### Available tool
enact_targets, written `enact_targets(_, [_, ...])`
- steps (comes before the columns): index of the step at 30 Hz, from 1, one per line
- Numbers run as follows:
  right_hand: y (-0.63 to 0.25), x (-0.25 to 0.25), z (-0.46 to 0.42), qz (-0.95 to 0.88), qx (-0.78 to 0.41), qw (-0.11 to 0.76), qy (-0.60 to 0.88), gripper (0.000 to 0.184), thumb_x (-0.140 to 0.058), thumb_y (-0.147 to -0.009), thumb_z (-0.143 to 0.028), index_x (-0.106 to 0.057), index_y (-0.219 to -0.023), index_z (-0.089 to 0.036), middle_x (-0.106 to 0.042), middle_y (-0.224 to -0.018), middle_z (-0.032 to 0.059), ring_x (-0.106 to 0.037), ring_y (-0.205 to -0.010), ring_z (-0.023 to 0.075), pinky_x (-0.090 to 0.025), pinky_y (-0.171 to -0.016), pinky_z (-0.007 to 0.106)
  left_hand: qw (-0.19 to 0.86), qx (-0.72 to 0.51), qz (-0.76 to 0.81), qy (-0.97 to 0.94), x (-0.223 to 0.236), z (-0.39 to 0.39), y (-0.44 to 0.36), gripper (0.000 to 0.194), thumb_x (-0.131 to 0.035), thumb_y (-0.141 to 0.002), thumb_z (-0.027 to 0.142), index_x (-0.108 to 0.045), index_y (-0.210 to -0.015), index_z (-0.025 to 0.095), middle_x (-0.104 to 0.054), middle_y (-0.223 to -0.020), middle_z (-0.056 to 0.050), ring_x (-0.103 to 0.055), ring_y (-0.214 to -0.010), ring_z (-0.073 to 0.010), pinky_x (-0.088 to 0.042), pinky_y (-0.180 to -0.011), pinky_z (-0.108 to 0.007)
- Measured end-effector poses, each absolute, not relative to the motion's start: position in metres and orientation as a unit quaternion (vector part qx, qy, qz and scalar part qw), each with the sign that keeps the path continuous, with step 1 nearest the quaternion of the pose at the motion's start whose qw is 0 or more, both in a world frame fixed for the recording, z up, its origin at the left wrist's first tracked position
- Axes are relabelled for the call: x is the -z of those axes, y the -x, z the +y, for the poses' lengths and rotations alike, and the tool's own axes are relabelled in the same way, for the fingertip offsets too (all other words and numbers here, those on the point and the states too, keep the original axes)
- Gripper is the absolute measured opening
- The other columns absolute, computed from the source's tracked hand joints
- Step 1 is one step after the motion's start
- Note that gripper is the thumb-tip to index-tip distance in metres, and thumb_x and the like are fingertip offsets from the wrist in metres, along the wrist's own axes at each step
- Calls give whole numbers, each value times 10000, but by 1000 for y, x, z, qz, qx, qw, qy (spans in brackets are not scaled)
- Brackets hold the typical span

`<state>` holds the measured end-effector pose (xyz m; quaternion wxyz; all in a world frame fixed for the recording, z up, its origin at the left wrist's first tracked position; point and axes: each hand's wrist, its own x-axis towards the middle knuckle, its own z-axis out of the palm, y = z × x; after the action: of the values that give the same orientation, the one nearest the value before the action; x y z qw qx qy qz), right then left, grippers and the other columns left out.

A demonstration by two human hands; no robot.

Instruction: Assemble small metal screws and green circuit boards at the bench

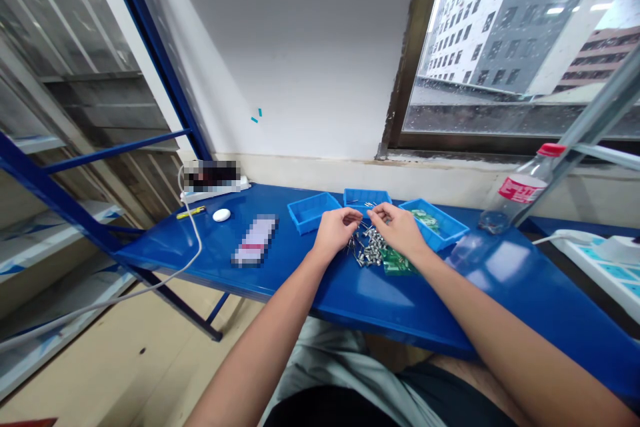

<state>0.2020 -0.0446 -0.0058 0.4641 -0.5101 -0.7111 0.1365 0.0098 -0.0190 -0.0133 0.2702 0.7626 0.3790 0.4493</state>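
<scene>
My left hand (pixel 336 229) is closed in a pinch above a heap of small silver metal parts (pixel 371 250). A thin metal pin (pixel 363 222) shows at its fingertips. Close beside it, my right hand (pixel 399 230) is also pinched, and whatever its fingers hold is too small to make out. Green circuit boards (pixel 397 263) lie against the heap, partly under my right wrist. Behind my hands stand three blue bins: the left bin (pixel 300 219), the middle bin (pixel 356 195) with a few thin metal pieces, and the right bin (pixel 453 237) holding green boards.
A plastic bottle with a red cap (pixel 523 187) stands at the right, near a white power strip (pixel 595 260). On the left lie a blurred-out flat object (pixel 256 240), a white oval object (pixel 221 215), a yellow-handled tool (pixel 191 212) and a white cable (pixel 193 260).
</scene>
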Motion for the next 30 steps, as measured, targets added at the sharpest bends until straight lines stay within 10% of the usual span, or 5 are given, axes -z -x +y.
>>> enact_targets(30, [-197,13,-38,-631,-393,491,455,330,-800,-772,-467,-694,-920,-191,-768,-806,52,-715,-673,193,-614,-680,353,239,-512,350,-747,9,-24,-13,210,-689,-881,97,-737,-1069,176,-741,-1076,-78,-730,-938,-163,-630,-820,-283])
